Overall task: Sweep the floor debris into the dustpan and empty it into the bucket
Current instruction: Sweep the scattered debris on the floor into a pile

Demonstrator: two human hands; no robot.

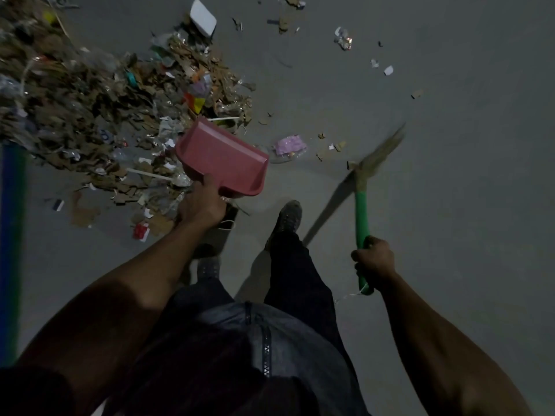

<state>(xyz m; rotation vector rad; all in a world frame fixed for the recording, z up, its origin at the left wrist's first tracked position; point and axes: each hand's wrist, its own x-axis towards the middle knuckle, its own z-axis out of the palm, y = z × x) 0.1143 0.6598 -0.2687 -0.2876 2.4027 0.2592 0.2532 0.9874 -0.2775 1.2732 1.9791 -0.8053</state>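
**Dustpan and broom carried above the swept heap**

Grey concrete floor (450, 205), dimly lit, fills the view from your head camera. A large pile of debris (99, 109), mostly torn cardboard, plastic film and wrappers, spreads across the far left. Loose scraps lie well apart from it: a pink wrapper (290, 145) near the middle, a white container (203, 17) at the far edge of the pile, and small bits of paper and foil (344, 39) to the far right.

Your left hand (200, 202) is clenched around the handle of the pink dustpan (223, 159), which is tilted and held off the floor at the near right edge of the pile; the pan looks empty. Your right hand (374, 261) grasps the green handle of the broom (362, 214), whose bristle head (387, 145) is blurred and raised to the right of the pink wrapper. Your shoes (286, 216) stand just near of the dustpan. A blue and green upright edge (10, 235) shows at the far left of the frame; you cannot tell whether it belongs to the bucket, which is otherwise not seen.

Step in hand, as judged: positioning for a fresh scoop, with nothing yet collected. The next move calls for setting the pan's lip flat on the floor against the pile's edge, then drawing the bristles toward it, taking in the stray scraps on the right.
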